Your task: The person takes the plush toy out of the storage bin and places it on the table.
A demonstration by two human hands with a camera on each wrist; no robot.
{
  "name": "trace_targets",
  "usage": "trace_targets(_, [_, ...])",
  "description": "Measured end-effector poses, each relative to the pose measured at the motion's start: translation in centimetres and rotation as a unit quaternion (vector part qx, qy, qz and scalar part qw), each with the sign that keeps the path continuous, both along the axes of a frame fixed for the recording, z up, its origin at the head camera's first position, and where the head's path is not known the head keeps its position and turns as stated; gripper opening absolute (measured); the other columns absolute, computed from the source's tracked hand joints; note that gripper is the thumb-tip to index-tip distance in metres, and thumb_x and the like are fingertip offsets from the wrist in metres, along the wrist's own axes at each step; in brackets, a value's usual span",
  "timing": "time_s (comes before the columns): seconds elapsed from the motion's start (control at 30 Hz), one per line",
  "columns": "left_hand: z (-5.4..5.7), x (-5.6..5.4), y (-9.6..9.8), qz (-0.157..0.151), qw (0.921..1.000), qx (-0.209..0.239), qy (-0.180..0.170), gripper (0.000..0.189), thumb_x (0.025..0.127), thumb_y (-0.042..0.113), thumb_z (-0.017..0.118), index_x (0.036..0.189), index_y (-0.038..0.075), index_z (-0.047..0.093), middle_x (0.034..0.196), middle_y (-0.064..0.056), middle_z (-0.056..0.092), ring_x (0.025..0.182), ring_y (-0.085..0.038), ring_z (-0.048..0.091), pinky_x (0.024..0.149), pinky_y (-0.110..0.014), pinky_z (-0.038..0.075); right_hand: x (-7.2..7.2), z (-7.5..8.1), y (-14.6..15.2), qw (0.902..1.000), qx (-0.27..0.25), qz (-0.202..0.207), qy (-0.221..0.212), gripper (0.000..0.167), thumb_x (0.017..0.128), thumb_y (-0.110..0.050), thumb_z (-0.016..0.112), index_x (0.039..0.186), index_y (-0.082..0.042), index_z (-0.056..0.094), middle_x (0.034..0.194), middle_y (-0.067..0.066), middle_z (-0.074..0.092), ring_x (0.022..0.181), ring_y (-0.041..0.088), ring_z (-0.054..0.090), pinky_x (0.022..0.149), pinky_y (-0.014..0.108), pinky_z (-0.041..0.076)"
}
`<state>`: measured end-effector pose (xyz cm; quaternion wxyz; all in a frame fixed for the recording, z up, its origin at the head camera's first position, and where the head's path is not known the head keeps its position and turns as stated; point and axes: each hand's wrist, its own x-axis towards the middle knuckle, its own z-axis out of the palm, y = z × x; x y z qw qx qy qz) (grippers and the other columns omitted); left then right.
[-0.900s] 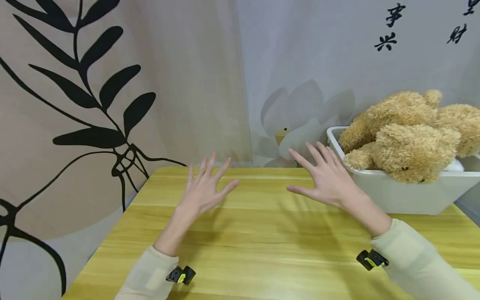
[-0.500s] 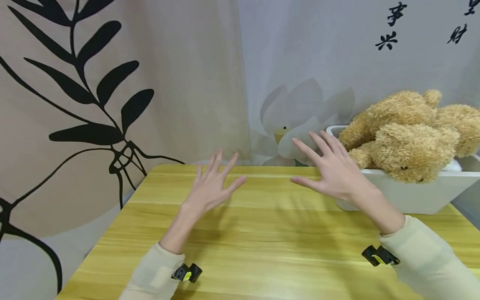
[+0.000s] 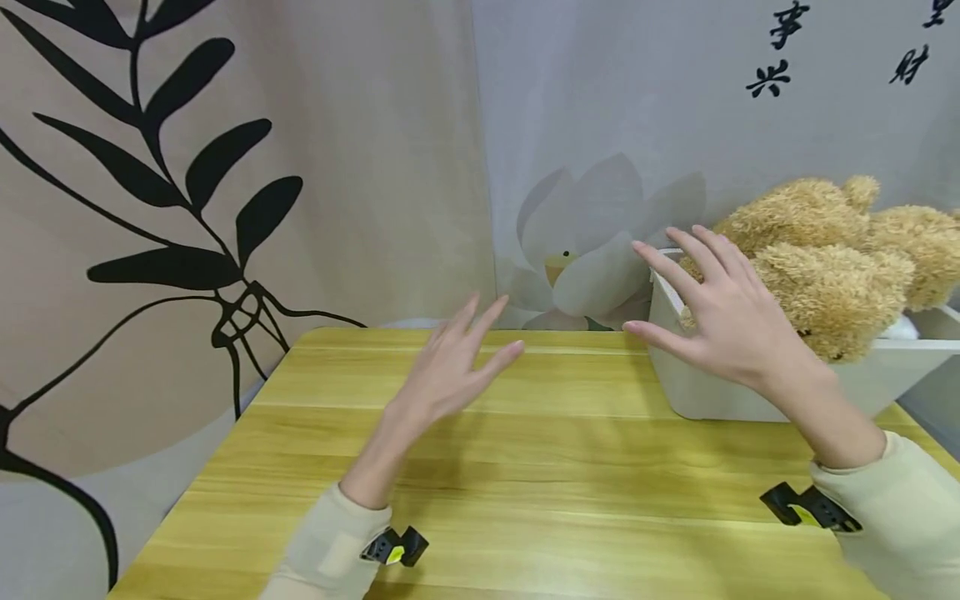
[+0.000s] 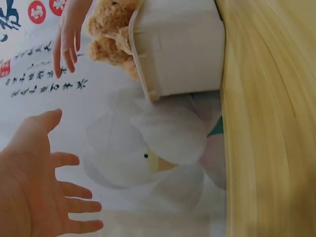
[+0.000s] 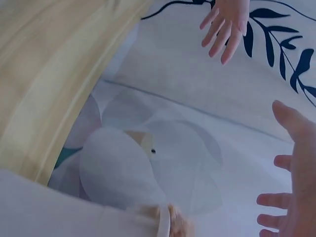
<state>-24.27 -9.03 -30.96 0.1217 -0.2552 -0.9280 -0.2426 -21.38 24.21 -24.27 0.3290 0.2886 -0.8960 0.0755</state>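
Note:
My right hand (image 3: 738,321) is raised in front of a white bin (image 3: 720,392), fingers spread, overlapping its left part in the head view. Light-brown teddy bears (image 3: 832,287) are heaped in the bin, their fur rising over its rim. Farther left, my left hand (image 3: 450,367) hovers above the wooden table (image 3: 525,483) with straight fingers and the thumb held apart. Neither hand holds anything. In the left wrist view the bin (image 4: 182,47) and a bear (image 4: 116,49) show beyond the left hand (image 4: 34,182); the right wrist view shows the spread right hand (image 5: 296,187) at its edge.
Behind the table hangs a curtain (image 3: 375,167) printed with dark leaves, a pale flower and black characters. Each sleeve has a small black device, one at the left wrist (image 3: 395,547) and one at the right (image 3: 810,507). Something white (image 3: 900,327) lies in the bin beside the bears.
Both hands have moved to the right, the right one farther and higher, so that it now overlaps the bin and bears. The bin and bears stay in place.

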Motion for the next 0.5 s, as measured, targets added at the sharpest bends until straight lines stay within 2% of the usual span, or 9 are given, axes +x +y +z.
trace_targets(0.13, [0.1, 0.2, 1.2, -0.013, 0.9996, 0.026, 0.002, 0.074, 0.099, 0.071, 0.034, 0.162, 0.035, 0.02, 0.167, -0.012, 0.015, 0.146, -0.043, 0.028, 0.113, -0.067, 0.025, 0.2, 0.5, 1.6, 0.9996, -0.018, 0.004, 0.021, 0.081, 0.089, -0.069, 0.06, 0.153, -0.022, 0.045, 0.154, 0.023, 0.039, 0.144, 0.045, 0.029, 0.117, 0.063, 0.021])
trace_targets(0.23, [0.0, 0.3, 2.4, -0.029, 0.9987, 0.043, -0.001, 0.075, 0.099, 0.069, 0.036, 0.162, 0.031, 0.022, 0.167, -0.012, 0.018, 0.146, -0.041, 0.03, 0.112, -0.066, 0.027, 0.5, 0.8, 2.9, 0.9993, -0.028, -0.006, 0.025, 0.08, 0.089, -0.067, 0.062, 0.153, -0.022, 0.046, 0.152, 0.023, 0.041, 0.142, 0.046, 0.032, 0.117, 0.062, 0.02])
trace_targets(0.33, [-0.1, 0.4, 3.8, -0.046, 0.9976, 0.051, -0.001, 0.076, 0.099, 0.068, 0.037, 0.162, 0.028, 0.023, 0.166, -0.013, 0.02, 0.145, -0.04, 0.032, 0.112, -0.064, 0.03, 0.9, 0.8, 4.1, 0.9988, -0.034, -0.027, 0.021, 0.079, 0.089, -0.064, 0.065, 0.153, -0.022, 0.045, 0.15, 0.024, 0.042, 0.141, 0.046, 0.033, 0.118, 0.06, 0.02])
trace_targets(0.5, [-0.2, 0.4, 5.5, -0.064, 0.9964, 0.055, 0.007, 0.074, 0.101, 0.063, 0.04, 0.161, 0.024, 0.024, 0.165, -0.014, 0.023, 0.143, -0.041, 0.035, 0.112, -0.063, 0.032, 1.5, 0.5, 5.9, 0.9972, -0.05, -0.053, 0.016, 0.08, 0.09, -0.066, 0.061, 0.152, -0.017, 0.045, 0.149, 0.027, 0.042, 0.141, 0.049, 0.031, 0.118, 0.062, 0.018])
